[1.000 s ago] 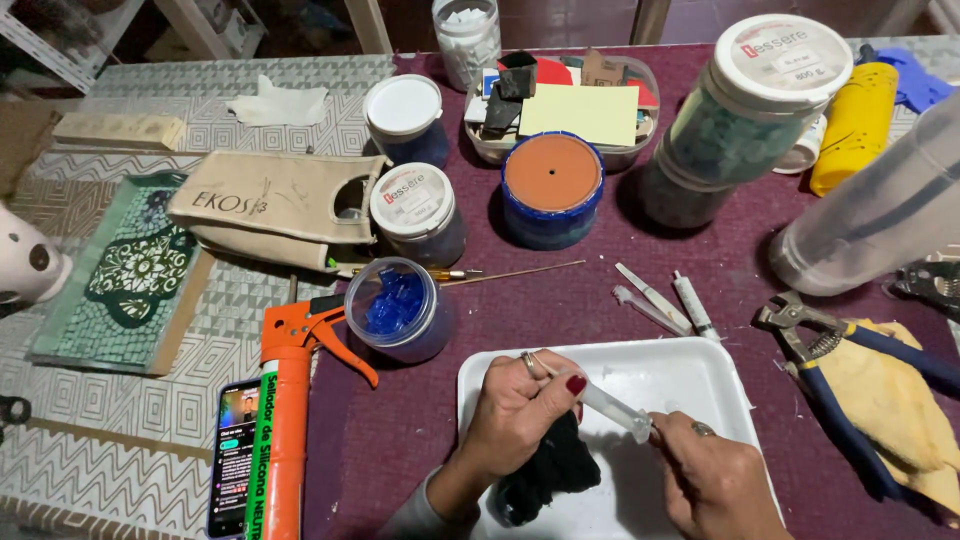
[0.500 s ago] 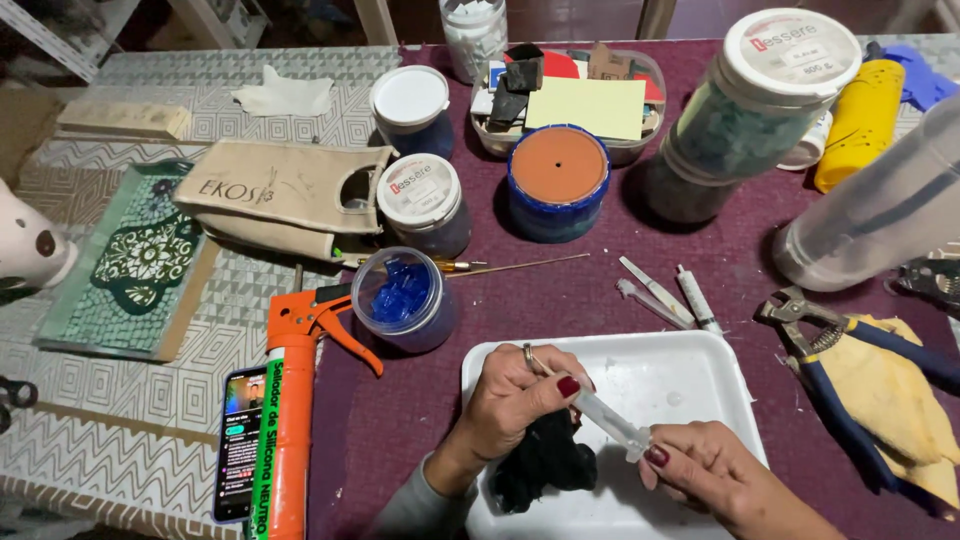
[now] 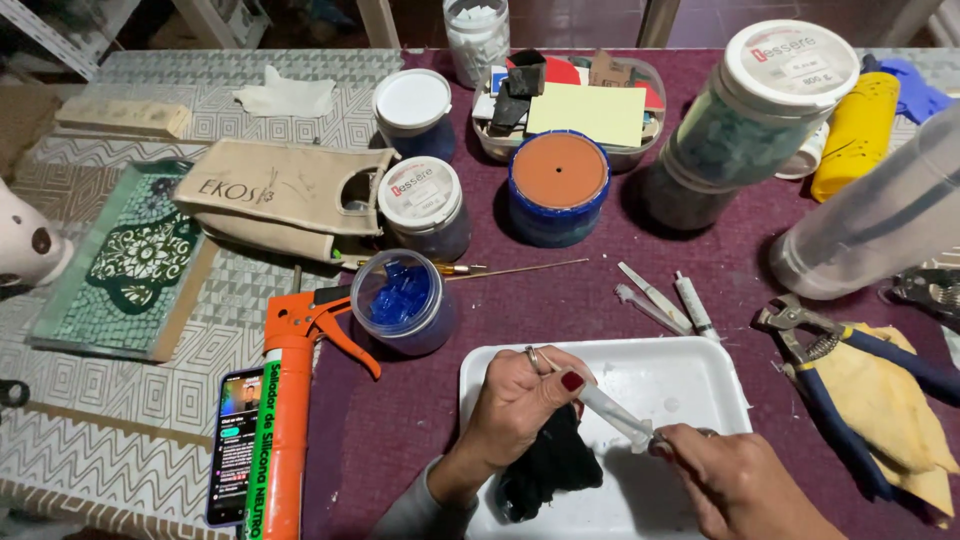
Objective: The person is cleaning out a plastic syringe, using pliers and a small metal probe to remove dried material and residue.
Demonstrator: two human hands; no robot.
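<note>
over the last second both hands have slid down and right over the shallow white plastic tray (image 3: 690, 375), and the view has drifted a little; the pairing itself is unchanged, which reads as steady handwork rather than a new step. left hand (image 3: 520, 405), ring on one finger and red nails, is curled around a wad of black cloth (image 3: 552, 465) that rests in the tray, and its fingertips also pinch the upper end of a thin clear plastic syringe (image 3: 615, 412). right hand (image 3: 735, 480) is closed on the syringe's lower end; whether it pulls, twists or only steadies i cannot tell. the syringe lies tilted across the tray, between the two hands. apart from the cloth, the tray holds little beyond faint smears. containers beyond it: a small clear cup of blue tile pieces (image 3: 402, 300) just left of the tray; a blue tub with a terracotta-coloured lid (image 3: 558, 185); two white-lidded jars (image 3: 425, 200), contents unclear; a tall white-lidded jar of greenish chips (image 3: 755, 120); a clear oval bin of cards and scraps (image 3: 580, 100). more spare syringes (image 3: 660, 300) lie above the tray, blue-handled pliers (image 3: 830, 375) on a yellow cloth to the right, and an orange caulking gun (image 3: 285, 420) beside a phone at left.
</note>
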